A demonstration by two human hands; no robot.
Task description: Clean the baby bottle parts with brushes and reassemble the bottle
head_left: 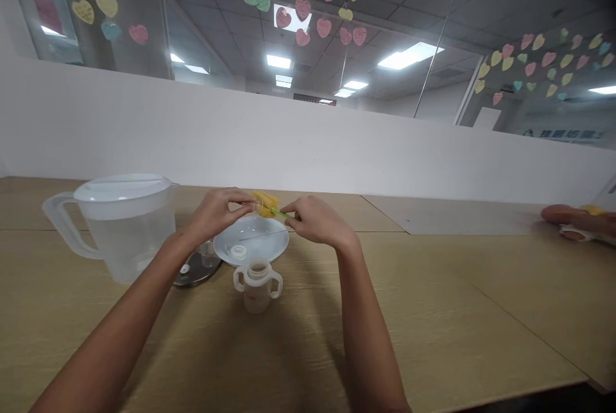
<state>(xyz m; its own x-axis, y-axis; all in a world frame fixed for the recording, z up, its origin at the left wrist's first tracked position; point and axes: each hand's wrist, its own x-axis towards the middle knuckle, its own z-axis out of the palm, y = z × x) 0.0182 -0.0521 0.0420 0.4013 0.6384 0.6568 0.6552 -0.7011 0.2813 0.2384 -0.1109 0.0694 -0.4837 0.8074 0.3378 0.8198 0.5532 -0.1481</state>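
Note:
My left hand [219,211] pinches a small clear piece [251,206], perhaps a bottle part, over the bowl. Between my two hands is a brush with a yellow sponge head [267,202]. My right hand [312,219] grips its thin green handle [279,213], and the sponge is against the clear piece. Below them stands a shallow white bowl [283,247] with a white ring [238,251] in it. In front of the bowl, a baby bottle [256,294] with two side handles stands upright without a lid.
A large translucent pitcher [132,240] with its lid on stands left of my left forearm. A dark round tray [195,275] holds a clear cup-shaped piece and a small white part. A grey sheet [443,217] lies at the back right. At the right edge are blurred brownish objects [577,217].

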